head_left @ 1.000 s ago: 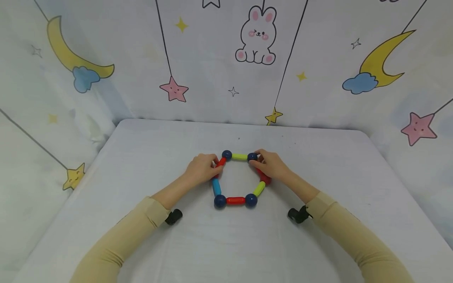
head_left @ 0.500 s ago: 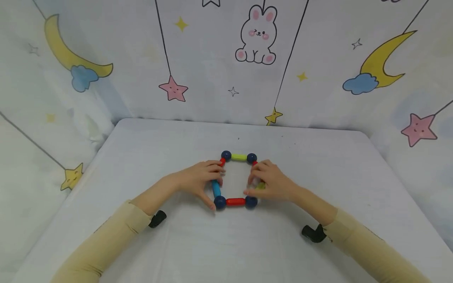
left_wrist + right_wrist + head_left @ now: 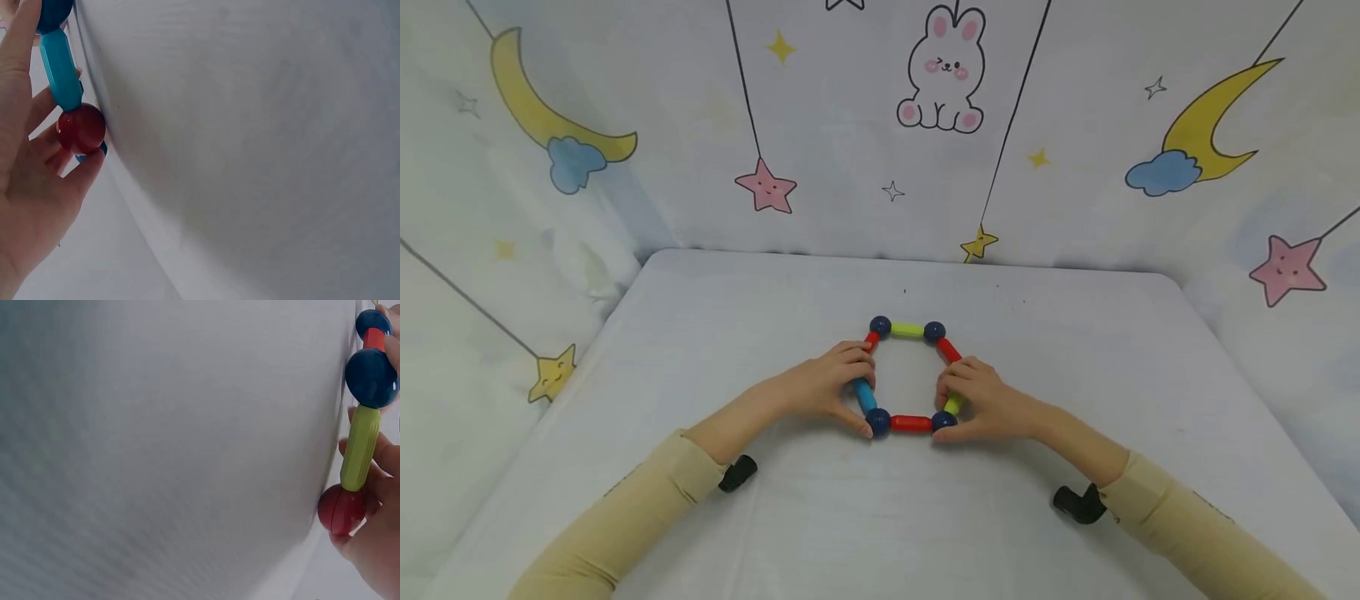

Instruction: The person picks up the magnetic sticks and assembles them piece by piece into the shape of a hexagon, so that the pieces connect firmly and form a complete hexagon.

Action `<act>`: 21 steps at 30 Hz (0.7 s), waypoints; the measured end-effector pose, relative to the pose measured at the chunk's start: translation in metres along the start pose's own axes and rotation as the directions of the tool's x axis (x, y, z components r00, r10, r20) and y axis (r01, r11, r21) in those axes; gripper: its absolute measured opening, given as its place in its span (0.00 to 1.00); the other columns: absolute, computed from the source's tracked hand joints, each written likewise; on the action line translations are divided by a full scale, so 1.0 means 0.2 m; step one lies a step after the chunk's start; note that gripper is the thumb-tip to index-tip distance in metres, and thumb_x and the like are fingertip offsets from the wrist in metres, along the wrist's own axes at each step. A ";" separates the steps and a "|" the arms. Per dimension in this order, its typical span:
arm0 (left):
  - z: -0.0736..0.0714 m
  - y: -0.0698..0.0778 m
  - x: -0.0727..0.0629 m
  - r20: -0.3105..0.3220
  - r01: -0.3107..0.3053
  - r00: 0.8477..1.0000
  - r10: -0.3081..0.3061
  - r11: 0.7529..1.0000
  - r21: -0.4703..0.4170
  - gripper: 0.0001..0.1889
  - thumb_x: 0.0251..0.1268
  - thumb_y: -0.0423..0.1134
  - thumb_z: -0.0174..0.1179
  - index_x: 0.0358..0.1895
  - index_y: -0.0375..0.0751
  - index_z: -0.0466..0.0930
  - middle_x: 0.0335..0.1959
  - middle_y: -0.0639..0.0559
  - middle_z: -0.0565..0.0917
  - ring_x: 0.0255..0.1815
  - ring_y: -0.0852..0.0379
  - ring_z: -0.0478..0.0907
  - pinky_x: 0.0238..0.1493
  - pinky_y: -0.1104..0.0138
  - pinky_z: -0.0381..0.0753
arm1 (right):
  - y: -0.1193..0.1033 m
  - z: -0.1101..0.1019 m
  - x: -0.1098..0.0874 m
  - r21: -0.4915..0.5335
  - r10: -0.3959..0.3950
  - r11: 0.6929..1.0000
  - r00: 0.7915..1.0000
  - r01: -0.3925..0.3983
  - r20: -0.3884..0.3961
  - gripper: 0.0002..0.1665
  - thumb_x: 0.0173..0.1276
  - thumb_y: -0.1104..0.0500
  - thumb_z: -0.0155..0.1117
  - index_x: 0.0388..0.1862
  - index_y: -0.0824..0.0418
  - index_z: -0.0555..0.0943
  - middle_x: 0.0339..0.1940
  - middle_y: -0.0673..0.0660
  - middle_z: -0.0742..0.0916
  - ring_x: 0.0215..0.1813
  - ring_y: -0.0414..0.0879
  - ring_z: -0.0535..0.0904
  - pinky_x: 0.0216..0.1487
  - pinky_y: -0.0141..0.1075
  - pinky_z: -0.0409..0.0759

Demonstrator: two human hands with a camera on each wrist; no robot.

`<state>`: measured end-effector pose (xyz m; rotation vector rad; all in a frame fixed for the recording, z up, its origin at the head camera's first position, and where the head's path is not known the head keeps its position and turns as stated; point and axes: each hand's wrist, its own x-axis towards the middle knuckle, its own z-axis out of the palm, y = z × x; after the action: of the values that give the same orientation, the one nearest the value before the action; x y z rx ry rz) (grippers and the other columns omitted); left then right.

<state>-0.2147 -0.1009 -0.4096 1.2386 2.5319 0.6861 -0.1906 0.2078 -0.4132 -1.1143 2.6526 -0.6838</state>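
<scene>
A six-sided ring of magnetic rods and balls lies on the white table. My left hand (image 3: 835, 383) grips its left side, fingers over the red ball (image 3: 81, 129) and blue rod (image 3: 866, 397), thumb at the lower-left navy ball (image 3: 878, 422). On the other side my right hand (image 3: 988, 404) holds the lime rod (image 3: 360, 449) and red ball (image 3: 342, 510), its thumb against the lower-right navy ball (image 3: 942, 419). A red rod (image 3: 912, 424) joins the two near balls. In the head view the fingers hide both red balls.
The ring's far side is a lime rod (image 3: 907, 330) between two navy balls. A red rod (image 3: 950, 349) slants down at upper right. Behind the white table (image 3: 760, 300) hangs a cloth backdrop (image 3: 835, 108) printed with moons and stars.
Both hands have come down from the ring's upper part to its lower sides. The near red rod and its two balls have shifted right, and the right side bulges out again after being pressed inward.
</scene>
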 end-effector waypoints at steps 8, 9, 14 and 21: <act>-0.02 0.01 0.00 -0.064 0.162 0.984 -0.166 0.985 -0.059 0.35 0.48 0.65 0.70 0.56 0.48 0.77 0.75 0.40 0.56 0.75 0.43 0.52 0.66 0.49 0.65 | 0.04 -0.06 0.03 0.060 0.230 0.973 0.946 -0.222 -0.229 0.20 0.64 0.53 0.70 0.52 0.56 0.78 0.55 0.60 0.76 0.54 0.53 0.69 0.46 0.45 0.78; -0.02 0.00 0.01 -0.068 0.169 0.982 -0.174 0.983 -0.066 0.35 0.48 0.65 0.70 0.56 0.48 0.77 0.74 0.40 0.59 0.74 0.43 0.56 0.66 0.51 0.66 | 0.05 -0.07 0.04 0.067 0.247 0.969 0.939 -0.238 -0.238 0.20 0.64 0.55 0.70 0.52 0.57 0.77 0.51 0.60 0.78 0.50 0.53 0.72 0.43 0.43 0.79; -0.02 -0.01 0.02 -0.075 0.141 0.986 -0.149 0.985 -0.101 0.32 0.47 0.61 0.73 0.50 0.44 0.76 0.53 0.49 0.78 0.52 0.54 0.74 0.52 0.62 0.75 | 0.09 -0.07 0.08 0.115 0.320 0.946 0.932 -0.303 -0.168 0.23 0.64 0.59 0.68 0.55 0.57 0.70 0.41 0.57 0.82 0.37 0.47 0.76 0.36 0.35 0.79; 0.00 -0.01 0.03 -0.091 0.154 0.982 -0.165 0.981 -0.116 0.31 0.46 0.60 0.74 0.47 0.44 0.74 0.39 0.57 0.76 0.41 0.59 0.72 0.43 0.67 0.75 | 0.08 -0.07 0.08 0.131 0.372 0.927 0.907 -0.351 -0.199 0.21 0.64 0.60 0.67 0.50 0.62 0.68 0.38 0.60 0.82 0.34 0.48 0.76 0.34 0.36 0.78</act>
<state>-0.2206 -0.0973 -0.4111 0.9755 2.5995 0.8548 -0.2177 0.2107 -0.4083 -0.5197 2.8625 -0.8834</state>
